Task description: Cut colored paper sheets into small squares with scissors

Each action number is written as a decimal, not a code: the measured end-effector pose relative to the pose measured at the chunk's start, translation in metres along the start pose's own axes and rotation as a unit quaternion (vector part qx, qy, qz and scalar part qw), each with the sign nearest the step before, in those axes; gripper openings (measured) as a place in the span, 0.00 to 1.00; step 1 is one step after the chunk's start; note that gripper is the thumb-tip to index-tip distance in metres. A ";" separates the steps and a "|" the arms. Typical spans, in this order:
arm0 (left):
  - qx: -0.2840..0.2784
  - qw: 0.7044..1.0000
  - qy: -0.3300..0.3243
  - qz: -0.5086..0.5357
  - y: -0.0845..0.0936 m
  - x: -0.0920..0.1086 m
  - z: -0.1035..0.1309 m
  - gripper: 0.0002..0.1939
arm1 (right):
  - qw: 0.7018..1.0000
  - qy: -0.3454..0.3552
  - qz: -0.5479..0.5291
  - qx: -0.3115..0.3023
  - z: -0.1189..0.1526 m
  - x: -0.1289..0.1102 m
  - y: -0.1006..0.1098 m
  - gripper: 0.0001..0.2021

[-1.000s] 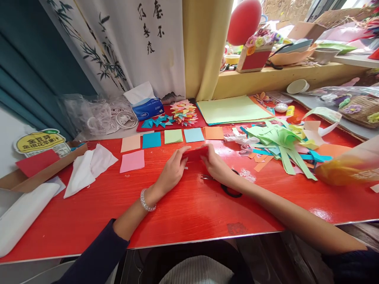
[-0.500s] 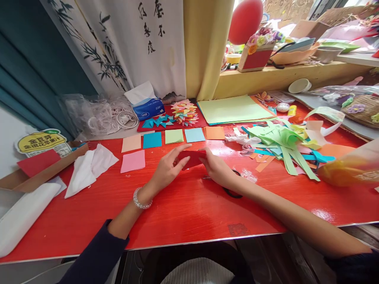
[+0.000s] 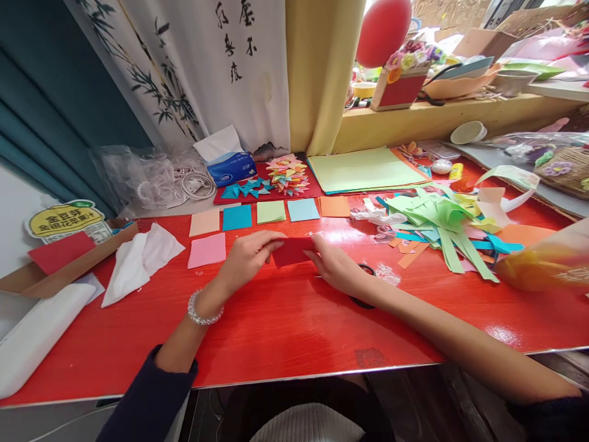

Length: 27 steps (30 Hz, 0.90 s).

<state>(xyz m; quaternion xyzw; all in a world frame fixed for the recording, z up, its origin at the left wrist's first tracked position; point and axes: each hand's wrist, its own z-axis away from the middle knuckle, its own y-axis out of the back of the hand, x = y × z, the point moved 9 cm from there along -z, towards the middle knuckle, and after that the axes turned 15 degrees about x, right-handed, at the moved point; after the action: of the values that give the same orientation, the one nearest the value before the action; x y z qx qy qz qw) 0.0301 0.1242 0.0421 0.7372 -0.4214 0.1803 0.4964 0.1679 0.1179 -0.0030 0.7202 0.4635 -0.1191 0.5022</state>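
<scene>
Tissue lies crumpled at the far left of the red surface, with a pink paper square just beside my left hand. I see that hand's grip pinched on the left edge of the red paper piece, held low over the middle of the surface, while my right hand has its grip clamped on the right edge. Scissors lie partly hidden under my right wrist, and green paper strips are heaped further right.

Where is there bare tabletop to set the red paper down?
Bare: the near strip of the table between both forearms, and the patch between the white tissue and left hand. Crowded: paper strips at right, colored squares beyond the red paper, scissors under the right hand.
</scene>
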 end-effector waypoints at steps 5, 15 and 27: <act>0.043 0.983 0.176 0.037 0.032 -0.053 -0.013 0.16 | 0.999 -0.024 -0.010 0.017 -0.007 0.006 0.006 0.12; -0.017 0.966 0.158 -0.207 0.045 -0.113 -0.017 0.16 | 0.994 0.068 0.088 -0.020 -0.007 0.000 0.001 0.12; 0.000 0.886 -0.040 -0.461 0.038 -0.078 -0.014 0.25 | 0.956 0.238 0.143 -0.092 0.019 -0.045 -0.025 0.18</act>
<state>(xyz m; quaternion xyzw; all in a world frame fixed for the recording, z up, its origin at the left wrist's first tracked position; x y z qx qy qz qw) -0.0437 0.1656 0.0175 0.8550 -0.0532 -0.0984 0.5065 0.1293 0.0791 0.0016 0.7371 0.4710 0.1713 0.4534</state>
